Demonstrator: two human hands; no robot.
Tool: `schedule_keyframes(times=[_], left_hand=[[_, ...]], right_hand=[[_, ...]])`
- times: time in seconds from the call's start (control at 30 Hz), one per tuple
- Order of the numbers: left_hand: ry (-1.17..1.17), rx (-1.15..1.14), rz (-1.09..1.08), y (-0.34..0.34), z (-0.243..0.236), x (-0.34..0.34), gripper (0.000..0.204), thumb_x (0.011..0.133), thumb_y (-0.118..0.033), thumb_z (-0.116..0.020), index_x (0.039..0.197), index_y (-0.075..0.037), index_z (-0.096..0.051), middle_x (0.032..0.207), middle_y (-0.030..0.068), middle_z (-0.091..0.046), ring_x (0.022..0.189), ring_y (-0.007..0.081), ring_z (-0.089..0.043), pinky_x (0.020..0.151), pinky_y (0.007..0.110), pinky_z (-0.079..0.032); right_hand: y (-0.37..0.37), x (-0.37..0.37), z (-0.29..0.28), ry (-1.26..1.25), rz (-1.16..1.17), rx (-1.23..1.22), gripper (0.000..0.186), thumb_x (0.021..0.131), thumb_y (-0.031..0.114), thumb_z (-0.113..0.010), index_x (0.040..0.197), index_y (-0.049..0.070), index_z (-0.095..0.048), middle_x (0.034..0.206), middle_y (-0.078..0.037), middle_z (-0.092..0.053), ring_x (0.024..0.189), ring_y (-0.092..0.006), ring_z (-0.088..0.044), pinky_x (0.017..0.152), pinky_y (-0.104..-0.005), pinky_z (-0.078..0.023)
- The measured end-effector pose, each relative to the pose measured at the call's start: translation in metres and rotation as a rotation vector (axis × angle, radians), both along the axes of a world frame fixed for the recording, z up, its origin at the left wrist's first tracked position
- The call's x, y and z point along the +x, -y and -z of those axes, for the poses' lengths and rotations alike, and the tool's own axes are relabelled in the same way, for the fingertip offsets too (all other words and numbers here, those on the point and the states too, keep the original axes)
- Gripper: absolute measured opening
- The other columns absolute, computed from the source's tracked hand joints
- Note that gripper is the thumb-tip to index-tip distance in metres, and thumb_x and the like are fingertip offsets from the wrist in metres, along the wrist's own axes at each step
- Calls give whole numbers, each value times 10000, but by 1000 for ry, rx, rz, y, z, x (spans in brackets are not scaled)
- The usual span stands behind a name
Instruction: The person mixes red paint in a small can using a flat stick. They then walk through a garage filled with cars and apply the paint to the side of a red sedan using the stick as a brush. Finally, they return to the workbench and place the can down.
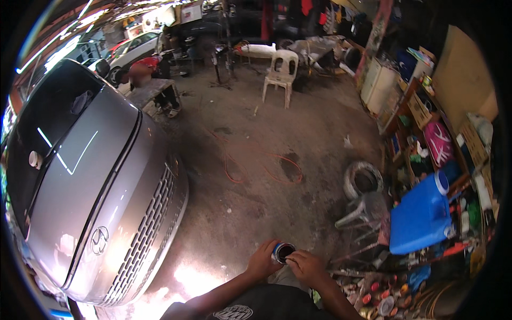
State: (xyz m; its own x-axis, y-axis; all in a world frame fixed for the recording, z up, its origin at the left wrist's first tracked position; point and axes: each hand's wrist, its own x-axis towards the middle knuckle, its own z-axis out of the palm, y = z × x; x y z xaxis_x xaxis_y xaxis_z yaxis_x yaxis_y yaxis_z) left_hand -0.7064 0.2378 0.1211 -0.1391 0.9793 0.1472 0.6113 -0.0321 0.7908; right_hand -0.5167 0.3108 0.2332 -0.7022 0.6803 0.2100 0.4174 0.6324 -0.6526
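Low in the head view, in front of my body, my left hand [261, 260] is wrapped round the side of a small open can [284, 252]. The can has a pale rim, a bit of blue on its outside and a dark inside. My right hand [306, 266] is at the can's right edge, its fingers drawn together at the rim. Whether those fingers grip the rim or hold some small thing is too small to tell.
A silver car [101, 176] fills the left side. On the right are a blue jerrycan [421, 216], tyres [349, 184] and cluttered shelves [408, 114]. A red hose [277, 157] lies on the floor before a plastic chair [280, 77]. A person [151, 66] is at a bench.
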Motion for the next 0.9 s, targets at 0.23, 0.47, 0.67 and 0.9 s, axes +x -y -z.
schedule_keyframes(times=[0.23, 0.47, 0.67, 0.9], left_hand=[[37, 17, -95, -143, 18, -82, 842, 777, -225, -922, 1497, -78, -512, 1457, 197, -600, 1309, 414, -617, 1056, 491, -540], [35, 23, -70, -365, 10, -162, 848, 769, -222, -943, 1482, -58, -514, 1416, 215, -631, 1295, 423, -639, 1052, 477, -547], [66, -1, -169, -528, -29, -227, 842, 765, -209, -938, 1484, -65, -525, 1435, 212, -622, 1318, 424, -630, 1072, 474, -541], [99, 41, -265, -680, 0, -364, 835, 759, -183, -937, 1469, -39, -523, 1444, 214, -598, 1341, 418, -608, 1098, 472, -523]], right_hand=[[-165, -95, 22, -85, -69, -2, 160, 980, 151, -727, 1077, 32, -770, 1017, -145, -760, 935, -337, -752, 825, -418, -601], [-403, -165, 18, -27, -79, 60, 181, 1013, 187, -685, 1070, 38, -771, 1065, -126, -762, 961, -326, -751, 828, -420, -602], [-592, -245, -27, 15, -339, -75, 185, 1016, 189, -680, 1075, 33, -762, 1037, -124, -758, 937, -326, -754, 809, -417, -598], [-758, -408, 1, -36, -408, -41, 188, 1018, 193, -675, 1077, 34, -756, 1033, -139, -756, 916, -342, -747, 796, -445, -597]])
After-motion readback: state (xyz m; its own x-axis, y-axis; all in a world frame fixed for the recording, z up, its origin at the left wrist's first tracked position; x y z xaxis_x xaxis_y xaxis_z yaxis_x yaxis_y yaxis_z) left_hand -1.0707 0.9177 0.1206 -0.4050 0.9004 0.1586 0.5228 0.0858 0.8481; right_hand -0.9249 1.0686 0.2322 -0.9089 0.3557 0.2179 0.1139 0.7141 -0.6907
